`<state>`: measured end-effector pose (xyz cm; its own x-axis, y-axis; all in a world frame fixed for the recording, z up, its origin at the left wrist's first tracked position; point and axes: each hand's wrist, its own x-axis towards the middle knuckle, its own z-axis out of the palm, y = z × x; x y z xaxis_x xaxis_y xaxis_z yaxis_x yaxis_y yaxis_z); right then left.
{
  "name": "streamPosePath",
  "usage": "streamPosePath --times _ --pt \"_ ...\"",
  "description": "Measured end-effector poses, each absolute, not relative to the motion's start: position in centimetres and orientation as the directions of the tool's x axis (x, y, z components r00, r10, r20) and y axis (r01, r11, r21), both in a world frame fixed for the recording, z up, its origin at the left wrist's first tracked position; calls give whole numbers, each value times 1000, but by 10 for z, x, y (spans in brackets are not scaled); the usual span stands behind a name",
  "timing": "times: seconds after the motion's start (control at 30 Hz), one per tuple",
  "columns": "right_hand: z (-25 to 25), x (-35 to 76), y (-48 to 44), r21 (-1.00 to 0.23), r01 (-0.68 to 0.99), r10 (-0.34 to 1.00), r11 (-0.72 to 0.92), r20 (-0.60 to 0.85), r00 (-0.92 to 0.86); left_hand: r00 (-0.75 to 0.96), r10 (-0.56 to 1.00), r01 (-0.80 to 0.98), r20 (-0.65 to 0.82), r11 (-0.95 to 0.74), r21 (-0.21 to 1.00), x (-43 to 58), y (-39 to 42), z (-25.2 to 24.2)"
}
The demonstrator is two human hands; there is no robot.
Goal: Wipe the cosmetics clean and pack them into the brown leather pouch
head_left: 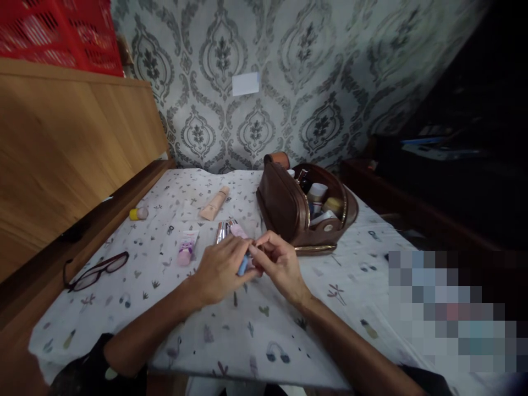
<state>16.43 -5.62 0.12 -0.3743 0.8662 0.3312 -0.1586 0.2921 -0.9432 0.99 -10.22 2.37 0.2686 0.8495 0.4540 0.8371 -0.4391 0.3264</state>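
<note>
My left hand (223, 268) is closed around a small light-blue item (243, 265), mostly hidden by the fingers, so I cannot tell its kind. Against it, the thumb and fingers of my right hand (282, 267) are pinched together; whatever is between them is too small to make out. Just beyond my left hand lie a silver tube or bottle (221, 232) and a pink tube (238, 231). A pink-and-white tube with a purple print (187, 250) lies to the left. Right of my hands stands a brown cosmetic bag (284, 201), unzipped, with jars and bottles inside.
A peach tube (215, 203) lies further back on the patterned cloth (231, 341). Over at the left are eyeglasses (99, 270) and a small yellow-and-clear bottle (138, 213). A wooden cabinet (78, 126) borders the left side, with a red basket (61, 36) on top.
</note>
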Motion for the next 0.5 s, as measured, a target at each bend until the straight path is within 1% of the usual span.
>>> streamPosePath --times 0.1,0.23,0.3,0.4,0.5 --pt "3 167 -57 -940 -168 873 297 339 -350 273 889 861 367 -396 320 8 -101 22" --pt "9 172 -54 -926 -235 914 296 346 -213 277 913 833 300 -384 398 -7 -101 24" --pt "11 173 -54 -917 -259 922 305 352 -163 253 928 808 275 -359 467 -13 -102 27" --pt "12 173 -53 -908 -294 918 297 356 -172 214 954 752 209 -297 588 -19 -106 32" --pt "13 173 -52 -901 -333 919 279 351 -179 167 979 600 115 -194 777 -25 -109 35"
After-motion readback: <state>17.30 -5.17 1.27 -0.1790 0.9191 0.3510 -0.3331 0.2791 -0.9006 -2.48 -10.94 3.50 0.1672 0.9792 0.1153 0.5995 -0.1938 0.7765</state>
